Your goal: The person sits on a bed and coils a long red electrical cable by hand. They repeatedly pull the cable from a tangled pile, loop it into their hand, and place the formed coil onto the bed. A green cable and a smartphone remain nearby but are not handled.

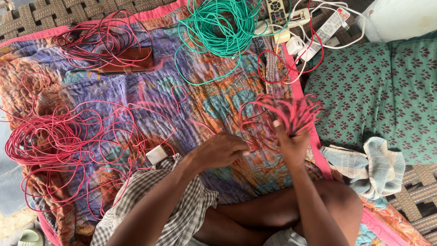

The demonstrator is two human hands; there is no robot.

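Observation:
My right hand (291,143) is raised and closed around a bundle of looped red wire (282,114), the loops fanning out above the fist. My left hand (221,150) sits just left of it, fingers pinched on a strand of the same red wire near the bundle's lower edge. A strand leads from the bundle leftward across the patterned quilt (182,91) to a large loose tangle of red wire (59,136). My crossed legs fill the bottom of the view.
A green wire coil (218,27) and another red coil (102,41) on a brown board lie at the top. Remote controls (327,27), white cables and an adapter sit top right. A green patterned cushion (378,86) and folded cloth (368,166) are at right. A small white box (157,155) lies by my knee.

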